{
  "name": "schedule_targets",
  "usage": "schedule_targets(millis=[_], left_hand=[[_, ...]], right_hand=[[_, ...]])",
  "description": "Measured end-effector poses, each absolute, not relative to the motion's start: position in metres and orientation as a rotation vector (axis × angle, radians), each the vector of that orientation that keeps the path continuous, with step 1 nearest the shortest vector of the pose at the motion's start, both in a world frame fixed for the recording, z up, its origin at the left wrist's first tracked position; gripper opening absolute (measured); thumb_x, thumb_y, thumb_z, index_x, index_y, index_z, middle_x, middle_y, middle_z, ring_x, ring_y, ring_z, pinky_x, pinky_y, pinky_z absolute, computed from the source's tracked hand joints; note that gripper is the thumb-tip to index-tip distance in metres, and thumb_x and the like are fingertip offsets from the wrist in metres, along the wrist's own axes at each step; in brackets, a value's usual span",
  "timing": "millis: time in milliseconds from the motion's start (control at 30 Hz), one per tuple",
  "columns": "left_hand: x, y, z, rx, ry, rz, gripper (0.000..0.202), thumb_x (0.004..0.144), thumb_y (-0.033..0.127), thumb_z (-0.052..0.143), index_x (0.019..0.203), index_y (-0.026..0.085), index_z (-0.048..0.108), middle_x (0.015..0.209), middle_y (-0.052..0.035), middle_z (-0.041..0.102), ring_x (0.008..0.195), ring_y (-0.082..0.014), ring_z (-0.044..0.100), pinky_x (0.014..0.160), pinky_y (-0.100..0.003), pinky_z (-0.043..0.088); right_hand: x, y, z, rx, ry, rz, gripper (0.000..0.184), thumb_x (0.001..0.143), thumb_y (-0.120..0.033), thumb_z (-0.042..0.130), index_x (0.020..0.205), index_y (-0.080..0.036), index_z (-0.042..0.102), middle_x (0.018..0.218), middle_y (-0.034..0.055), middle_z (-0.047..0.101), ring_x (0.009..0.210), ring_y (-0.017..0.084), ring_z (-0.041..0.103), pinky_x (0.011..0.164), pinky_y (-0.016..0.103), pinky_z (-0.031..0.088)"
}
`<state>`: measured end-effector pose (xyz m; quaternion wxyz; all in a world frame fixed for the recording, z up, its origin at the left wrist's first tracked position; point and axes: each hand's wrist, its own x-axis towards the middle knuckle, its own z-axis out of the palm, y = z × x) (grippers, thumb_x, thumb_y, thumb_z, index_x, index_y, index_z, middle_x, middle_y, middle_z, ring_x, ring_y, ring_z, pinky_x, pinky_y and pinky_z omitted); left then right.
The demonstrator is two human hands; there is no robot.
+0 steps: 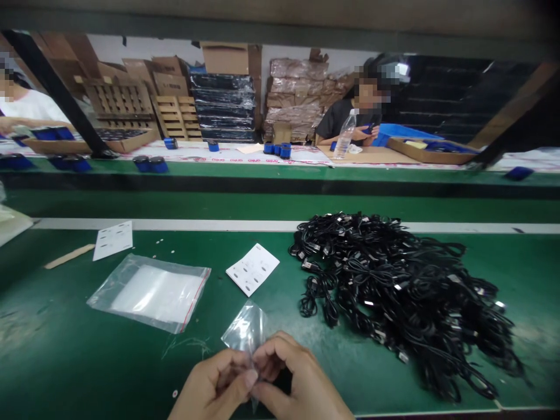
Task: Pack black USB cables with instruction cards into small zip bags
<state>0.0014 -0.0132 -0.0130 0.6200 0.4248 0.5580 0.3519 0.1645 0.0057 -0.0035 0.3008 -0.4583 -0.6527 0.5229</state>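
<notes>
A small clear plastic bag (247, 326) is pinched between my two hands at the table's near edge. The fingers of my left hand (219, 382) grip its left side, while my right hand (293, 373) closes on it from the right. The bag's lower part is hidden behind my fingers. Just beyond it lies a white printed leaflet (252, 269). To the left, a larger clear zip bag (151, 291) with a red strip holds a stack of something white. A big heap of coiled black USB cables (380, 280) spreads out on the right.
A second printed sheet (114, 239) and a tan strip (70, 256) lie at the left. Behind, a raised shelf (245, 156) carries blue cylindrical items (277, 150), a plastic bottle (345, 137) and a cardboard tray (431, 150). Two people sit across the table, before stacked boxes and pallets.
</notes>
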Motion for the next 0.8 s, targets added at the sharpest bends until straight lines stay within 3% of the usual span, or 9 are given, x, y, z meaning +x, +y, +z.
schedule_targets(millis=[200, 433, 800], left_hand=[[0.004, -0.011, -0.010, 0.908, 1.239, 0.825, 0.040, 0.065, 0.056, 0.072, 0.070, 0.016, 0.071, 0.064, 0.0003, 0.066, 0.062, -0.0144, 0.061, 0.059, -0.026, 0.054], [0.005, -0.009, -0.007, 0.754, 1.181, 0.857, 0.044, 0.057, 0.058, 0.076, 0.069, 0.016, 0.068, 0.057, 0.0026, 0.064, 0.051, -0.0081, 0.057, 0.052, -0.019, 0.050], [0.009, -0.014, -0.019, 0.672, 1.057, 0.874, 0.046, 0.063, 0.058, 0.073, 0.067, 0.013, 0.063, 0.058, 0.0019, 0.058, 0.051, -0.0073, 0.055, 0.047, -0.016, 0.043]], right_hand=[[0.167, 0.005, -0.004, -1.207, -1.642, 1.476, 0.024, 0.062, 0.000, 0.064, 0.079, -0.017, 0.061, 0.075, -0.0020, 0.053, 0.068, 0.013, 0.055, 0.064, 0.023, 0.045], [0.166, 0.005, -0.008, -1.030, -1.256, 1.755, 0.022, 0.063, -0.007, 0.070, 0.081, -0.015, 0.060, 0.073, -0.0023, 0.057, 0.064, 0.011, 0.054, 0.063, 0.023, 0.042], [0.167, 0.005, -0.016, -0.876, -0.971, 1.973, 0.034, 0.054, -0.009, 0.087, 0.080, -0.014, 0.065, 0.070, -0.0048, 0.061, 0.062, 0.007, 0.052, 0.060, 0.017, 0.038]])
